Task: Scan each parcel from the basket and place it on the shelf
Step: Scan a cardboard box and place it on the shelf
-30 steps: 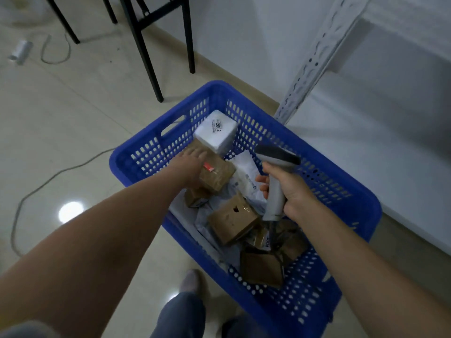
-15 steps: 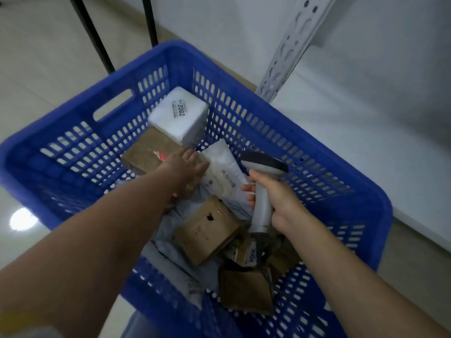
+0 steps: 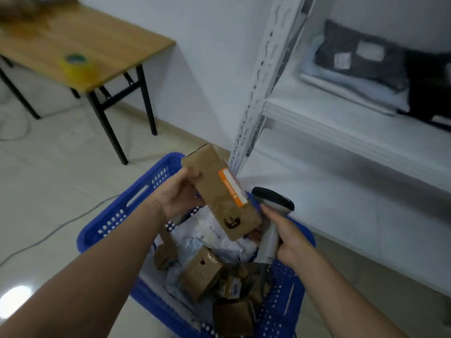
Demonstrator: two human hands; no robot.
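Presently the brown cardboard parcel [image 3: 219, 191] is held up above the blue basket [image 3: 117, 215], tilted, with its orange-and-white label [image 3: 231, 186] facing upward toward the camera. The left hand [image 3: 175, 196] grips it near the upper end, thumb on the front face and fingers wrapped behind. The parcel's lower corner overlaps the right hand [image 3: 290, 240] in view; whether they touch cannot be told. That hand is closed round the handle of the grey barcode scanner [image 3: 275, 202], whose head sits just beside the label. A second ago this parcel lay in the basket under the reaching left hand; it has since been lifted out and turned label-up, while the scanner has stayed in the right hand's grip. Judgement: the pick is complete and the scan is the step in hand; no beam shows on the label, so a reading is not confirmed. Small brown boxes [image 3: 202, 272] and white mailer bags [image 3: 210, 235] remain in the basket, so much of the task is outstanding. The white shelf [image 3: 341, 132] stands close on the right, with dark grey bagged parcels [image 3: 361, 57] on its upper board. Further off, a wooden worktop [image 3: 109, 42] carries a roll of yellow tape [image 3: 78, 65].
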